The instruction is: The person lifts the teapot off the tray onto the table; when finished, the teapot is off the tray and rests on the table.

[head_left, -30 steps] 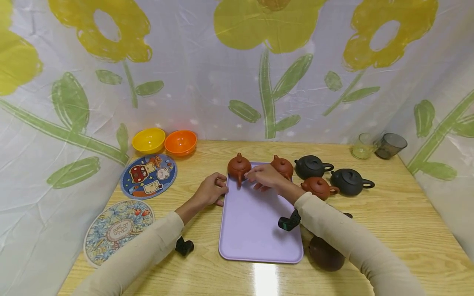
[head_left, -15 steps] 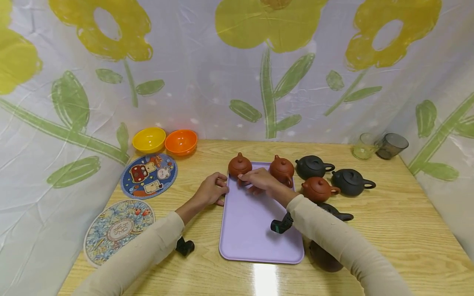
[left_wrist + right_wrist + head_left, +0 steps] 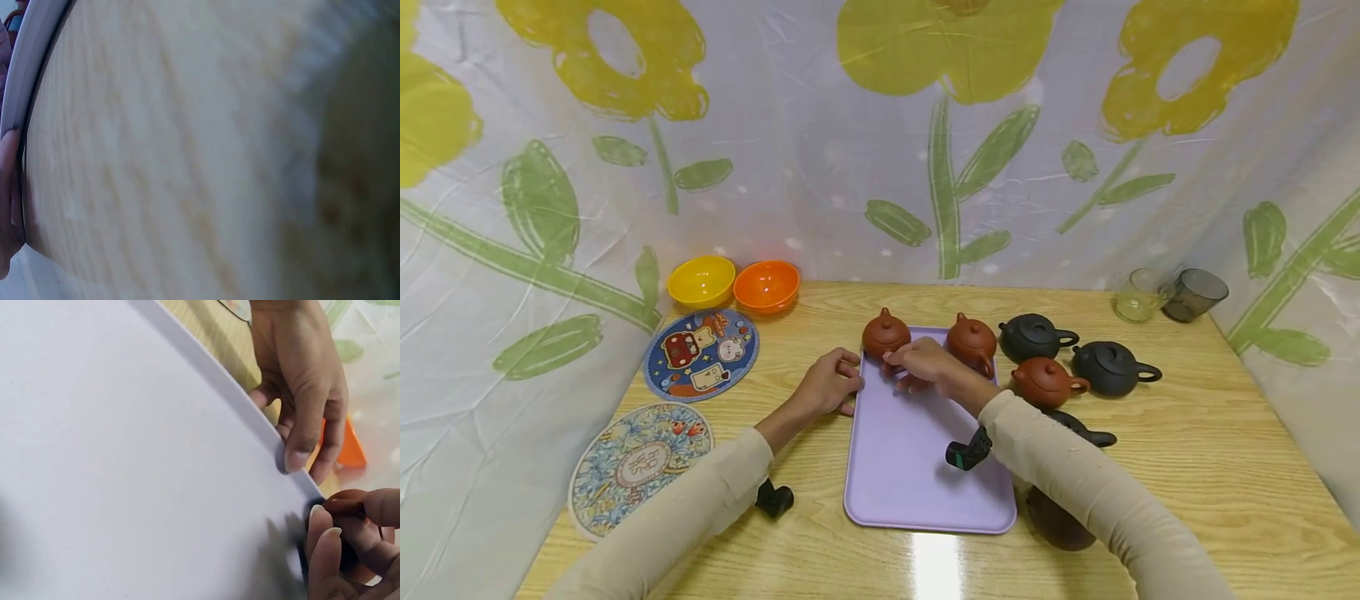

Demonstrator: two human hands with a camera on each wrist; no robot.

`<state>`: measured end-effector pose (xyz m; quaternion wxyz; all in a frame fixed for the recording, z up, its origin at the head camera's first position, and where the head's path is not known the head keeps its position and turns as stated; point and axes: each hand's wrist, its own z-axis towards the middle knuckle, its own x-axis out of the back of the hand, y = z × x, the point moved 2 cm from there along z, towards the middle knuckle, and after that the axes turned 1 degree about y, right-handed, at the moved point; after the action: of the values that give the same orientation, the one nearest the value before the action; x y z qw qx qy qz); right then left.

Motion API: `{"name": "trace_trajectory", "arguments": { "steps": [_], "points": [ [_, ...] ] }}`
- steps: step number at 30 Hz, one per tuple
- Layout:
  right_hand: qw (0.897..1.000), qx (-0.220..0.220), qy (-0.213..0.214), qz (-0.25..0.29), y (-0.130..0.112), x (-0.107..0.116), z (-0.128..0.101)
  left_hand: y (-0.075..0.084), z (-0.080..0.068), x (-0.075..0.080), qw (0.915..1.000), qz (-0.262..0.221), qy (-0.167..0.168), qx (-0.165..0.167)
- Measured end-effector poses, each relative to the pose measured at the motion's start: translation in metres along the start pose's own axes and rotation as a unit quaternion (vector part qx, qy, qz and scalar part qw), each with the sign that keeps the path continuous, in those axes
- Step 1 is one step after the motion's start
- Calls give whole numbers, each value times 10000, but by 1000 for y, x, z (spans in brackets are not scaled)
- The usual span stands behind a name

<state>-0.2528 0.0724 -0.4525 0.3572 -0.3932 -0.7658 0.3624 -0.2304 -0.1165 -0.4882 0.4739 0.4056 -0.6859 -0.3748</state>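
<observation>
Teapot (image 3: pixel 885 334) in red clay sits at the lavender tray's (image 3: pixel 917 483) eleven-o'clock corner, spout toward six o'clock, pinched by right hand (image 3: pixel 925 362); left hand (image 3: pixel 827 385) grips the tray's rim.

Beyond your work, a yellow plastic bowl (image 3: pixel 701 282) touches an orange plastic bowl (image 3: pixel 766 286); two dark clay teapots (image 3: pixel 1034 337) stand on the wooden bench (image 3: pixel 1225 450).

**Tray at the centre, pots at its far end and right**

The tray (image 3: pixel 917 467) lies mid-table (image 3: pixel 1225 467). On its far end stand two teapots, at 11 o'clock (image 3: pixel 885 333) and 1 o'clock (image 3: pixel 972 340). Three more teapots (image 3: pixel 1047 382) sit at 2 o'clock off the tray. Two bowls (image 3: pixel 730 285) and two mats (image 3: pixel 700 357) lie at 10 o'clock; two cups (image 3: pixel 1165 295) far right.
</observation>
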Motion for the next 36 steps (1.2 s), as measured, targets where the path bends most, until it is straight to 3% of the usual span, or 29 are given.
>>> {"name": "trace_trajectory", "arguments": {
  "steps": [12,36],
  "points": [
    [9995,-291,-17,112,0,3,4,1,-1,1,10000,43,-1,-24],
    [10000,30,48,-21,0,10,-4,-3,1,0,10000,-50,2,-53]
  ]
}}
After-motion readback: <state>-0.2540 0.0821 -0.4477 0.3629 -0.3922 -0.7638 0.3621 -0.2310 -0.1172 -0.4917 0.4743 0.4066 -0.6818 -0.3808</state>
